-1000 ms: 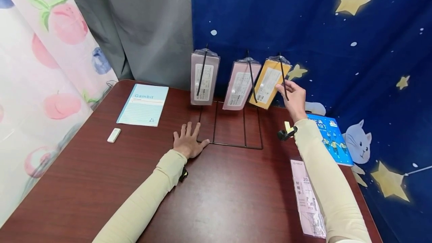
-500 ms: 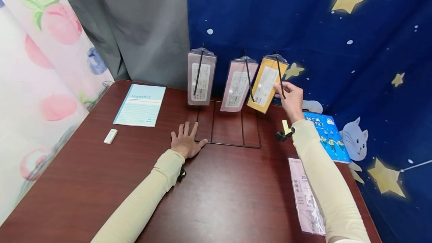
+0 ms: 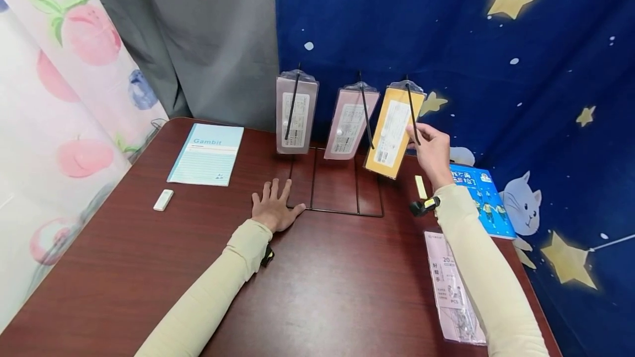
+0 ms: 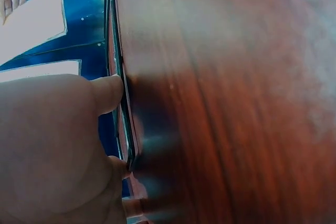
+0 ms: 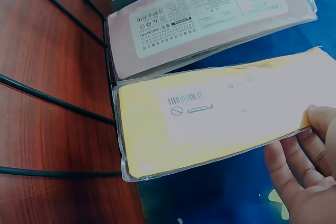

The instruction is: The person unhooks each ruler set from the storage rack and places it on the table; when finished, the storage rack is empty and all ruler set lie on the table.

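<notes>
My right hand [image 3: 432, 150] pinches the right edge of a yellow packet [image 5: 147, 124] in a clear plastic sleeve, thumb on its labelled face and fingers behind. The yellow packet hangs from a black hook at the right of a wire rack. To its left hang a pink packet [image 3: 347, 125] and a greyish-mauve packet [image 3: 297, 103], each on its own hook. The rack's wire base [image 3: 333, 212] lies on the table. Spread flat on the table, my left hand [image 3: 273, 208] has its thumb at the front corner of that base.
A light-blue notebook [image 3: 208, 154] and a small white remote-like piece [image 3: 163, 200] lie at the left of the brown table [image 3: 297, 291]. At the right are a blue book [image 3: 488, 203] and a pink packet in plastic [image 3: 448, 280]. Curtains hang behind the table.
The yellow packet has swung to hang straighter, its lower end coming down and forward. My right hand has shifted slightly with it, while my left hand stays on the table.
</notes>
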The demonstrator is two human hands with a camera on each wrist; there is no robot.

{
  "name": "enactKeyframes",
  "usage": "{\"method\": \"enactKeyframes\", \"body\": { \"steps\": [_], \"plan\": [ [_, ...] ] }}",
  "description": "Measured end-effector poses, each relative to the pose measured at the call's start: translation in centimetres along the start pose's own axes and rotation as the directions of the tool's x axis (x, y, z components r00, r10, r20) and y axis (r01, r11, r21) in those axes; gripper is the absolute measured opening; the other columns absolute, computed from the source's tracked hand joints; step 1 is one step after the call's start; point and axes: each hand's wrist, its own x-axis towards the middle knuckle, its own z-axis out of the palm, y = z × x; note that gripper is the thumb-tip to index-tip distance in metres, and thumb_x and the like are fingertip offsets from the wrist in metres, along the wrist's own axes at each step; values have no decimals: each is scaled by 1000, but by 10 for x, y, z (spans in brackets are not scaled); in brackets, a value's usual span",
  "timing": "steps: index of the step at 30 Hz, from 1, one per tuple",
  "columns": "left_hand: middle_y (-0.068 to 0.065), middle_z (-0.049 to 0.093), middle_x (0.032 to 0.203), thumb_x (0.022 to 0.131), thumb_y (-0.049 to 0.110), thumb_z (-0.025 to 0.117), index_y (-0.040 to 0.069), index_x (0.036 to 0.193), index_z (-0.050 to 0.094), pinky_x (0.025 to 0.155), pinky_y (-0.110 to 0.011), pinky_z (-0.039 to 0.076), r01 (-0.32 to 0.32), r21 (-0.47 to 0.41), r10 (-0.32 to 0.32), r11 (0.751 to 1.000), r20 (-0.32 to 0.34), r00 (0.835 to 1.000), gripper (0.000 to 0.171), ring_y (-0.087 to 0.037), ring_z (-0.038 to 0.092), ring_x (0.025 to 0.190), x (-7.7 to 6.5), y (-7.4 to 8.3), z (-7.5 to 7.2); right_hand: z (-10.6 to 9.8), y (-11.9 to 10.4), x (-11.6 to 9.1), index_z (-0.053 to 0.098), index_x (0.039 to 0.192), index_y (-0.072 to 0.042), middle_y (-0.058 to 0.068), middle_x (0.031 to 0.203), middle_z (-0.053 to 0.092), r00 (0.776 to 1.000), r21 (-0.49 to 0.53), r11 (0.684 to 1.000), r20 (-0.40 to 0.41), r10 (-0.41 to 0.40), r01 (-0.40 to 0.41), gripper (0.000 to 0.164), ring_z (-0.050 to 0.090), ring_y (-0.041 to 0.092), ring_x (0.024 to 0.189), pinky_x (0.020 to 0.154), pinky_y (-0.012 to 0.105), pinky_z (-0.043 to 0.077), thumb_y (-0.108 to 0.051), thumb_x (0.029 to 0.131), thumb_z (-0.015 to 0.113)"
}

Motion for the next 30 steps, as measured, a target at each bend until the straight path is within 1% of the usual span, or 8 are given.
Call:
{"method": "enactKeyframes", "body": {
  "steps": [2, 5, 9, 13, 19, 22, 27, 30],
  "plan": [
    [-16, -3, 176, 105, 68, 33, 25, 168, -3, 127, -67, 6, 5, 4, -5, 1000, 7, 1000, 85, -38, -4, 163, -1, 0, -1, -1, 0, -3, 75, 123, -8, 1, 99, 78, 1000, 12, 1000, 6, 4, -4, 48, 71, 0, 71, 75, 23, 61, -47, 97, 68],
    [-17, -3, 176, 106, 66, 33, 23, 168, -2, 127, -67, 5, 7, 1, -7, 1000, 3, 1000, 84, -39, -3, 163, -3, 1, -2, -3, -1, -7, 75, 122, -6, -7, 93, 76, 1000, 46, 999, 12, -1, 1, 46, 71, 0, 71, 76, 26, 62, -44, 96, 70],
    [-17, -1, 176, 107, 62, 34, 21, 169, 1, 128, -66, 5, 7, -9, -7, 1000, -9, 1000, 81, -39, -2, 163, -9, 6, -6, -7, -2, -14, 75, 121, -1, -14, 86, 73, 1000, 96, 995, 16, 5, -7, 44, 70, 2, 67, 72, 20, 60, -38, 96, 73],
    [-17, 1, 176, 107, 61, 36, 21, 169, 4, 128, -65, 6, 0, -16, 0, 1000, -10, 1000, 81, -38, -1, 163, -13, 9, -9, -10, -2, -21, 74, 121, -1, -15, 85, 72, 1000, 98, 995, 19, 18, -19, 43, 70, 4, 67, 70, 15, 58, -37, 97, 73],
    [-17, -2, 176, 107, 62, 35, 21, 169, 1, 128, -65, 5, 4, -12, -3, 1000, 11, 1000, 81, -38, -3, 163, -11, 8, -8, -11, 0, -31, 75, 122, -7, -12, 92, 75, 1000, 56, 998, 28, 10, -12, 43, 73, 3, 71, 72, 16, 58, -42, 98, 69],
    [-17, -2, 176, 107, 63, 34, 22, 169, -1, 128, -66, 4, 5, -5, -4, 1000, 17, 1000, 82, -38, -4, 163, -11, 7, -7, -12, 0, -35, 75, 122, -6, -9, 94, 76, 999, 51, 999, 33, 9, -10, 42, 73, 3, 71, 70, 16, 57, -41, 99, 68],
    [-17, -2, 176, 107, 62, 34, 21, 169, 0, 128, -65, 5, 3, -11, -3, 1000, 10, 1000, 82, -39, -3, 163, -12, 8, -8, -13, -1, -42, 75, 123, -8, -12, 91, 76, 1000, 41, 999, 25, 4, -5, 46, 73, 4, 71, 65, 16, 55, -46, 98, 68],
    [-18, -1, 176, 107, 61, 35, 21, 169, 2, 128, -66, 5, 4, -20, -4, 1000, 2, 1000, 81, -39, -2, 163, -12, 8, -9, -14, -2, -45, 74, 126, -7, -12, 93, 76, 1000, 48, 999, 30, 0, -2, 48, 72, 2, 71, 66, 16, 56, -46, 98, 68]
  ]
}}
